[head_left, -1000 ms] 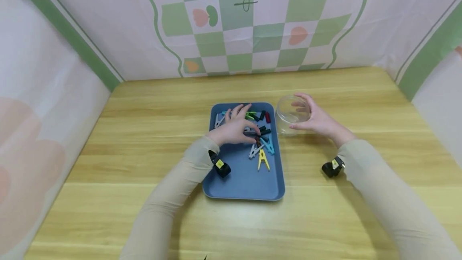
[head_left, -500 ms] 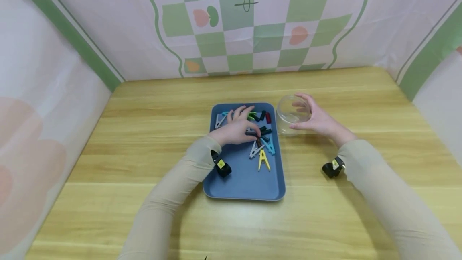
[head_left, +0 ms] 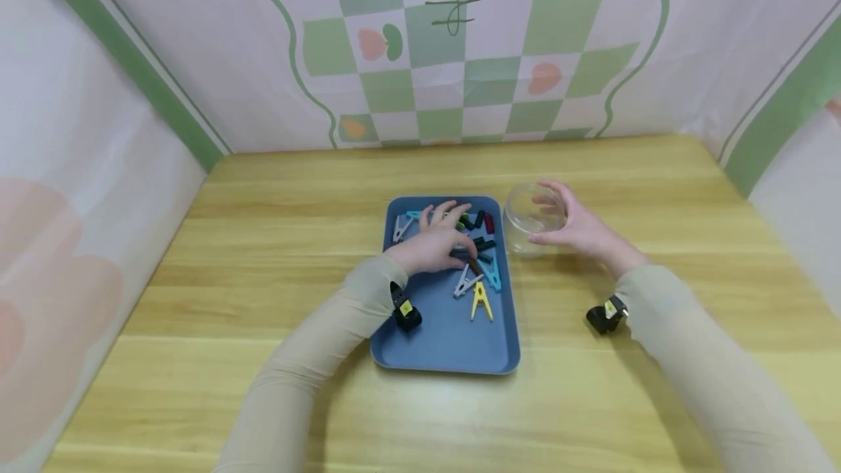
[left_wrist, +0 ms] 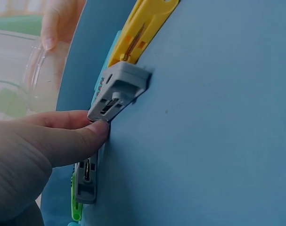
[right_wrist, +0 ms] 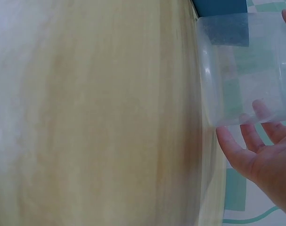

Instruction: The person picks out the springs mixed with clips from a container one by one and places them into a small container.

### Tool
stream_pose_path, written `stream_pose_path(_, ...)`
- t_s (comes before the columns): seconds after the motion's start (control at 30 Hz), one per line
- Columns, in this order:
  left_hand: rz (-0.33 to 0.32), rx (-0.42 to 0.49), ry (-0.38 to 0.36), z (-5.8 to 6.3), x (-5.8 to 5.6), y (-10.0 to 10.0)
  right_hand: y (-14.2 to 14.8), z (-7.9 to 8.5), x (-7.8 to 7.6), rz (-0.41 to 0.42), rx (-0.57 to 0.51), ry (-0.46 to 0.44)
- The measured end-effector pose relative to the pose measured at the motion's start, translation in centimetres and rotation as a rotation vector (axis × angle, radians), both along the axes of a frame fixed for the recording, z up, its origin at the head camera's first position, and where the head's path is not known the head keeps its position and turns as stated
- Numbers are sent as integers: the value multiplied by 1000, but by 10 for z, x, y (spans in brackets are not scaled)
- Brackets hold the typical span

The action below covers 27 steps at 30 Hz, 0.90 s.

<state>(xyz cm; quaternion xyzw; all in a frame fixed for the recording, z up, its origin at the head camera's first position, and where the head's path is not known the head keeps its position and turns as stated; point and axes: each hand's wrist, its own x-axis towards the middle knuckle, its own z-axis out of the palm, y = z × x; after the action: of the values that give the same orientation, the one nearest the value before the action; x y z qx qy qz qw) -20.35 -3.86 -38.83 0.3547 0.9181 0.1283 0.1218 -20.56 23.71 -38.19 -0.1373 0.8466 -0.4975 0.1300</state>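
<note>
Over the blue tray (head_left: 447,356), my left hand (head_left: 434,245) reaches into small things, with thumb and index tips close together. In the left wrist view those tips (left_wrist: 99,128) touch the end of a grey clothespin (left_wrist: 119,87); whether they pinch anything is hidden. A brown coil spring (head_left: 475,267) lies beside them, near a yellow clothespin (head_left: 481,301) and a light-blue one (head_left: 491,274). To the tray's right, my right hand (head_left: 578,228) holds a clear plastic jar (head_left: 522,236) around its side, thumb in front and fingers behind. The jar stands upright on the table.
More clothespins lie at the tray's far end, including a grey one (head_left: 402,228). Short dark-green pieces (head_left: 480,219) and a dark-red piece (head_left: 489,223) are along its right side. The wooden table (head_left: 263,261) meets a patterned cloth (head_left: 499,82) at the back.
The head view has tilted slightly up. The left hand's fingertips have shifted a little, and the brown spring beside them now lies more slanted. The right hand and jar have stayed put.
</note>
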Motion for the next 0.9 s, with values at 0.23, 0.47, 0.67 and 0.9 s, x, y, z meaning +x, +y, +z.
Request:
stream_pose_path(0.23,0,1,2,0,-1,3,3,-4,-4,9,-14,-1)
stream_pose_path(0.47,-4,-8,12,0,-4,4,4,-2,-6,19,-10,6)
stream_pose_path(0.67,-5,-6,16,2,-5,5,4,1,-5,23,-12,13)
stream_pose_path(0.9,-1,-8,6,2,-5,6,5,-1,-6,24,-17,6)
